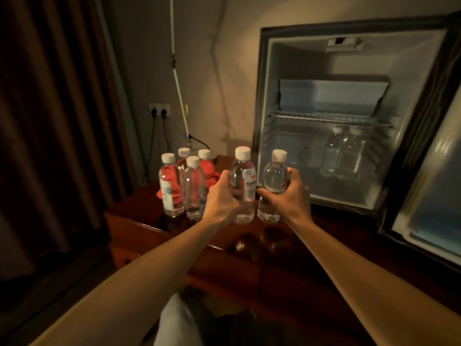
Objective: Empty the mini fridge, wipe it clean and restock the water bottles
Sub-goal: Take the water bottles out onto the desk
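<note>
The mini fridge (279, 78) stands open on a dark wooden cabinet (224, 258), its door (429, 186) swung out to the right. Two water bottles (345, 156) stand at the back right of the fridge floor, under a wire shelf (329, 118). My left hand (219, 196) grips one clear water bottle (243, 181) with a white cap. My right hand (289, 198) grips another bottle (274, 183). Both are held upright, side by side, just above the cabinet top in front of the fridge's left edge. Several more bottles (184, 186) stand on the cabinet to the left.
A red cloth (212, 171) lies behind the standing bottles. A wall socket (159, 111) with two black plugs sits on the wall behind, and a white cord (178, 78) hangs beside it. Dark curtains (50, 121) fill the left side.
</note>
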### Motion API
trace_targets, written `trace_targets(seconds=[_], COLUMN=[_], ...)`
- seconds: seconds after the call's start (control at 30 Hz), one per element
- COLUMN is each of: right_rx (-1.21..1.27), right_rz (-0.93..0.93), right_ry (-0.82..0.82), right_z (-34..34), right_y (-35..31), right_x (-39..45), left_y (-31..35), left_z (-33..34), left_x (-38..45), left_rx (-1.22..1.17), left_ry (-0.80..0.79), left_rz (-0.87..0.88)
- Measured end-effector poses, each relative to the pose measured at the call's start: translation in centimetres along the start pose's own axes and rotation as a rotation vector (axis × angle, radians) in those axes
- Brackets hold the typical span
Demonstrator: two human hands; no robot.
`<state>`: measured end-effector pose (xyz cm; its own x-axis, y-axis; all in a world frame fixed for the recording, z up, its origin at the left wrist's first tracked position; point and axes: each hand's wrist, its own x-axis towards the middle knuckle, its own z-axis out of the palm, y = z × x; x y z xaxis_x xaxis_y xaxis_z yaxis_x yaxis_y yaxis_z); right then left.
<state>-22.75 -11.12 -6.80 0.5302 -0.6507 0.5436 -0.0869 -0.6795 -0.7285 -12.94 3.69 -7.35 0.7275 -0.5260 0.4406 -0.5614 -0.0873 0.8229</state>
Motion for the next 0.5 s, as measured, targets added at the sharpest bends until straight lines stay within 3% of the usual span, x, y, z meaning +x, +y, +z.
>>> trace_targets(seconds=[0.23, 0.5], right_rx=[0.071, 0.185], right_rz=[-0.031, 0.045], right_ry=[-0.172, -0.231], right_z=[3.7, 7.4], right_y=[-1.4, -1.6], right_x=[-4.2, -2.0], left_y=[-3.8, -6.3], left_z=[-2.7, -2.2], left_x=[-4.1, -3.1], left_rx=[0.111, 0.201], left_ry=[0.108, 0.278], left_rz=[-0.093, -0.119])
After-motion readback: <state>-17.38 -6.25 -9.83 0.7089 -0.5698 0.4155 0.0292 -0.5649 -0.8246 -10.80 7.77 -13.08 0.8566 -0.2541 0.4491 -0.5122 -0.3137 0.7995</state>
